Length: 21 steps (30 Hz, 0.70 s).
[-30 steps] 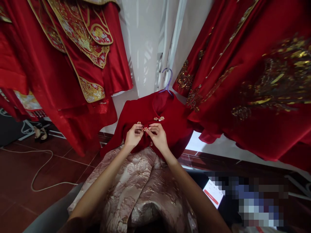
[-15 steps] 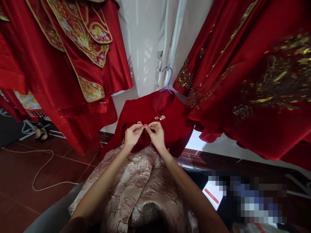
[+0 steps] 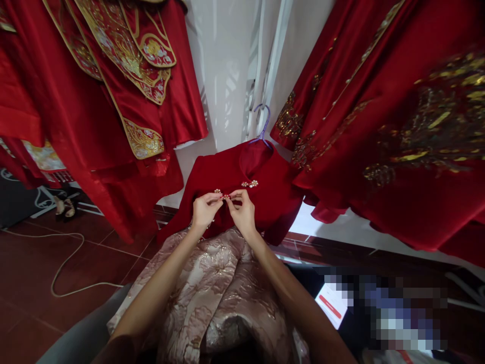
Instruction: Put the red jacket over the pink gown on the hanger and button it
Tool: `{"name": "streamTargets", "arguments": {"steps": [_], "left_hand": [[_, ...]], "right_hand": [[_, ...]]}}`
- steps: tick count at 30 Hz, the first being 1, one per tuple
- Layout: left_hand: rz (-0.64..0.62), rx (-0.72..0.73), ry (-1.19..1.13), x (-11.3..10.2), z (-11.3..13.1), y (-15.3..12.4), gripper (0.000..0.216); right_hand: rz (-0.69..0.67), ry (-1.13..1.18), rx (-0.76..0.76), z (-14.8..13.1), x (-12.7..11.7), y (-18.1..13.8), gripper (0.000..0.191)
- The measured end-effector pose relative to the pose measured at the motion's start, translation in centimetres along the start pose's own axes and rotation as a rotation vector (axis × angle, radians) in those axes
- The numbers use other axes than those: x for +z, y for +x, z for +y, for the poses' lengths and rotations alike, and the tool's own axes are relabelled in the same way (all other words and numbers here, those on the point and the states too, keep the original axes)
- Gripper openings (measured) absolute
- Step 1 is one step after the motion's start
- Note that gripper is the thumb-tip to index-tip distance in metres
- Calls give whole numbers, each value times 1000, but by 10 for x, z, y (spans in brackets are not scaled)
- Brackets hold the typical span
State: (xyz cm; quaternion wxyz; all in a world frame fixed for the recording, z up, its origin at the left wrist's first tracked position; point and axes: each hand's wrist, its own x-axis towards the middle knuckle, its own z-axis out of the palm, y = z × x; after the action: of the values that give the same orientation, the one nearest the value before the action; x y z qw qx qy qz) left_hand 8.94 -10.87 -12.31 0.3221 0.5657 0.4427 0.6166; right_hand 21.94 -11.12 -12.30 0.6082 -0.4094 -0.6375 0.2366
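Note:
A dark red jacket (image 3: 215,169) lies spread in front of me, with a purple hanger (image 3: 263,124) at its collar. My left hand (image 3: 204,210) and my right hand (image 3: 242,210) meet over its front. Both pinch a small beaded clasp (image 3: 226,197) between thumb and fingers, one at each side. A fastened floral clasp (image 3: 250,184) of pearl and gold beads sits at the neckline. Part of another beaded flower (image 3: 217,191) shows just beyond my left fingers. Below my hands, a pale pink brocade garment (image 3: 212,273) lies across my lap.
Red gowns with gold embroidery (image 3: 144,136) hang at the left, and sequined red gowns (image 3: 379,126) at the right. A white cable (image 3: 56,273) curves over the tiled floor. Shoes (image 3: 65,207) stand at far left. A lit phone screen (image 3: 331,303) is at lower right.
Both hands remain pinched at the same clasp, with only a slight shift of the fingers. The left hand has tilted a little, and more beads show beneath it.

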Motion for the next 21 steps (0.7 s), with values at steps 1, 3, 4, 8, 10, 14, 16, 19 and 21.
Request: {"name": "streamTargets", "arguments": {"steps": [1, 3, 4, 8, 10, 14, 16, 19, 21], "left_hand": [[-3, 4, 10, -1, 0, 1, 23], [-21, 19, 31, -5, 0, 3, 22], [-33, 28, 40, -6, 0, 5, 22], [-88, 61, 51, -11, 0, 9, 22], [-110, 75, 43, -10, -1, 9, 21], [-78, 68, 6, -8, -8, 0, 23], [-35, 53, 19, -8, -13, -11, 24], [-60, 13, 157, -7, -18, -35, 20], [-122, -20, 261, -4, -22, -51, 28]], "right_hand": [[2, -8, -4, 0, 0, 0, 13], [4, -15, -5, 0, 1, 0, 13], [3, -15, -4, 0, 2, 1, 14], [21, -4, 0, 1, 5, 2, 17], [25, 7, 6, 2, 5, 3, 18], [-62, 41, 39, 3, -7, 1, 18], [-137, 23, 72, 5, -20, -2, 18], [-248, -61, 109, 8, -42, -8, 15], [-295, -123, 147, 9, -55, -12, 15]]}}
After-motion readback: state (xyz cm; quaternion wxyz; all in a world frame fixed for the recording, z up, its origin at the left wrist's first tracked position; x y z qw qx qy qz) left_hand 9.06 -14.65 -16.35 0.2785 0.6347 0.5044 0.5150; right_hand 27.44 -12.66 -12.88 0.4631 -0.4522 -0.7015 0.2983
